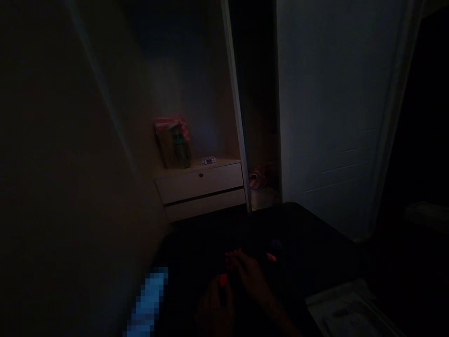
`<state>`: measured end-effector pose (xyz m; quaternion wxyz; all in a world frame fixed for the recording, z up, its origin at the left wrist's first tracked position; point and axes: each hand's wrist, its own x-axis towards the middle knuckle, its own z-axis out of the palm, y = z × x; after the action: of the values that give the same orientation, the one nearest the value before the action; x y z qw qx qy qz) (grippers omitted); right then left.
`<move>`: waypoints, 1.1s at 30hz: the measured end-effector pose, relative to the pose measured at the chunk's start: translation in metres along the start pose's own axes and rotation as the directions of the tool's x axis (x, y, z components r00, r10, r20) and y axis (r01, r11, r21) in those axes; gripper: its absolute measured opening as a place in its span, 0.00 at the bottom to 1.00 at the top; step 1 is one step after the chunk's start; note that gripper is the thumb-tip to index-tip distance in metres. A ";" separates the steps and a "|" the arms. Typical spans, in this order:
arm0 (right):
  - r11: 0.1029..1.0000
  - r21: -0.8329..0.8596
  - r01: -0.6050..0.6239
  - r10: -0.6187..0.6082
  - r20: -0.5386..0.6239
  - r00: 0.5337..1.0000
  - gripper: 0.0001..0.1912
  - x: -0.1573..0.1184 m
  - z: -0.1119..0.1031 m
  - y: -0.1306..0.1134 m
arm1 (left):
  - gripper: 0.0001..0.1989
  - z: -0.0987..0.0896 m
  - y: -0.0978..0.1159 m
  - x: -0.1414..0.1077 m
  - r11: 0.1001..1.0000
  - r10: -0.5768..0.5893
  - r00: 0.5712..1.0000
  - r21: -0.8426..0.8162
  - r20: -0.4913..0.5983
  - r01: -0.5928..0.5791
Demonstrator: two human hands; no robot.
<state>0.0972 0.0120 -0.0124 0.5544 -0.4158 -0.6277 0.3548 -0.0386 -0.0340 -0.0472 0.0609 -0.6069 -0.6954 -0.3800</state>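
The scene is very dark, so detail is scarce. My left hand [213, 304] is low in the middle, its fingers closed about a small bright red piece [222, 280] that shows near thumb and forefinger. To its right and slightly farther off, my right hand [250, 276] reaches in with its fingers bent together. Small red spots [231, 255] show at those fingertips; what they belong to is unclear. On the black surface [210, 243] beyond the right hand rest an orange-red piece [271, 257] and a dim purple piece [276, 244].
At the lower right lies a pale flat tray-like thing [336, 299]. Beyond the black surface stands a cabinet with white drawers [206, 187], bearing a greenish bottle [181, 152], a red-and-white bag [170, 124] and a small toy-like thing [209, 160]. A pale door panel [326, 117] is at right.
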 end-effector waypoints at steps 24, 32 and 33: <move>0.983 -0.185 0.007 -0.003 0.020 1.000 0.22 0.001 0.001 -0.002 | 0.20 -0.001 -0.002 0.001 1.000 0.004 1.000 0.016 0.022 -0.005; 0.996 -0.088 0.015 -0.015 0.003 1.000 0.08 0.000 0.000 0.005 | 0.20 0.006 -0.002 -0.001 0.999 0.003 1.000 0.034 -0.031 -0.002; 0.997 -0.081 0.011 -0.011 -0.002 1.000 0.07 0.000 0.001 0.006 | 0.20 0.006 -0.002 -0.001 0.999 0.003 1.000 0.033 -0.031 -0.002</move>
<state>0.0974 0.0143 -0.0176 0.5398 -0.4348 -0.6432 0.3255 -0.0383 -0.0308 -0.0526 0.0822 -0.6008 -0.6996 -0.3780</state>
